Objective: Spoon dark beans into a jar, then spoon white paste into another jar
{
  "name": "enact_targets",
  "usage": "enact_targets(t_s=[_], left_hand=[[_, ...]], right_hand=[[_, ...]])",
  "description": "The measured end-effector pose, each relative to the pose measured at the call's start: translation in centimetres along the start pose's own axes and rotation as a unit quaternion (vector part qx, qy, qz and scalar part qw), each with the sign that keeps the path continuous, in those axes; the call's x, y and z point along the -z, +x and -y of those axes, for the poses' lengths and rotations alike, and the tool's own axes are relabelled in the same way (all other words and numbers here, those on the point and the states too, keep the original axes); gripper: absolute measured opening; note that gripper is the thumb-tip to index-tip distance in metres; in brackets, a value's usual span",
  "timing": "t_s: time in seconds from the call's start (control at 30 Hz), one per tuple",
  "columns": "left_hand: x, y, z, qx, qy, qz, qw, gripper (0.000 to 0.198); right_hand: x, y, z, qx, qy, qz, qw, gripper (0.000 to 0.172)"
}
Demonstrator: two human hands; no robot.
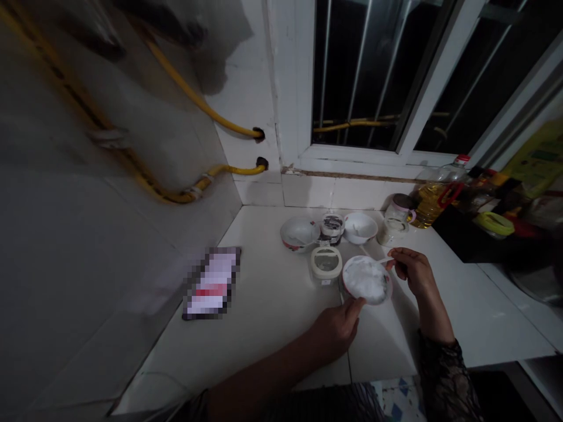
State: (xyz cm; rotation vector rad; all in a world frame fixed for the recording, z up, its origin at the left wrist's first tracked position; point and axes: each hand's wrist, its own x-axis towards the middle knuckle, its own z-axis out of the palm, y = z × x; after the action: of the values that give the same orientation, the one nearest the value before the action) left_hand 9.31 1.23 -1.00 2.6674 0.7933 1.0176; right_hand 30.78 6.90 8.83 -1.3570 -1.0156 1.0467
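Note:
A bowl of white powdery stuff (364, 278) sits on the white tiled counter, its rim patterned in red. My left hand (342, 329) grips the near edge of this bowl, thumb at the rim. At the bowl's far right side, my right hand (411, 268) pinches the handle of a white spoon (383, 260), whose bowl end dips toward the white contents. Just left of the bowl stands a squarish clear jar with a pale lid (326, 262). Behind are a patterned bowl (301, 234), a small jar with dark contents (331, 226) and a white bowl (360, 227).
A pixelated flat object (212, 282) lies on the left of the counter. Toward the back right stand a lidded glass jar (397, 214), an oil bottle (435, 196) and a dark box of condiments (461, 231). Yellow pipes (197, 98) run along the left wall.

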Motion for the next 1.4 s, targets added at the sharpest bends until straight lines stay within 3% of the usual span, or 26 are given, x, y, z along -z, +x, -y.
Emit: enact_targets(t_s=[0.47,0.67,0.83,0.93,1.07,1.13,1.17,1.23,1.33,1.4], left_hand=[[-0.1,0.0,0.0,-0.007,-0.003,-0.004,1.0,0.045],[0.0,0.1,0.1,0.003,0.004,0.019,1.0,0.043],[-0.2,0.2,0.0,0.0,0.009,0.009,1.0,0.043],[-0.2,0.2,0.0,-0.005,0.005,0.001,1.0,0.042],[-0.4,0.1,0.1,-0.005,0.005,0.019,1.0,0.042],[-0.4,0.1,0.1,0.0,0.007,0.025,1.0,0.042],[-0.4,0.1,0.1,0.003,0.006,0.025,1.0,0.042],[-0.2,0.1,0.0,0.002,0.0,0.024,1.0,0.044],[0.1,0.2,-0.1,-0.004,0.004,0.019,1.0,0.043],[0.2,0.2,-0.1,-0.006,0.007,0.014,1.0,0.044]], right_hand=[[-0.4,0.2,-0.3,-0.003,0.051,0.008,0.999,0.023],[-3.3,-0.4,1.1,0.024,0.057,0.037,0.997,0.026],[-6.3,-2.1,1.9,0.131,-0.053,0.059,0.988,0.025],[-7.1,-3.0,1.4,0.26,-0.202,0.076,0.941,0.023],[-7.2,-3.4,0.4,0.453,-0.379,0.158,0.791,0.022],[-7.1,-3.4,0.2,0.485,-0.402,0.18,0.755,0.024],[-7.0,-3.4,0.3,0.485,-0.391,0.179,0.762,0.024],[-6.5,-3.2,0.5,0.451,-0.339,0.153,0.811,0.021],[-5.2,-2.7,1.0,0.332,-0.244,0.071,0.908,0.02],[-3.8,-2.1,1.0,0.26,-0.199,0.024,0.945,0.022]])
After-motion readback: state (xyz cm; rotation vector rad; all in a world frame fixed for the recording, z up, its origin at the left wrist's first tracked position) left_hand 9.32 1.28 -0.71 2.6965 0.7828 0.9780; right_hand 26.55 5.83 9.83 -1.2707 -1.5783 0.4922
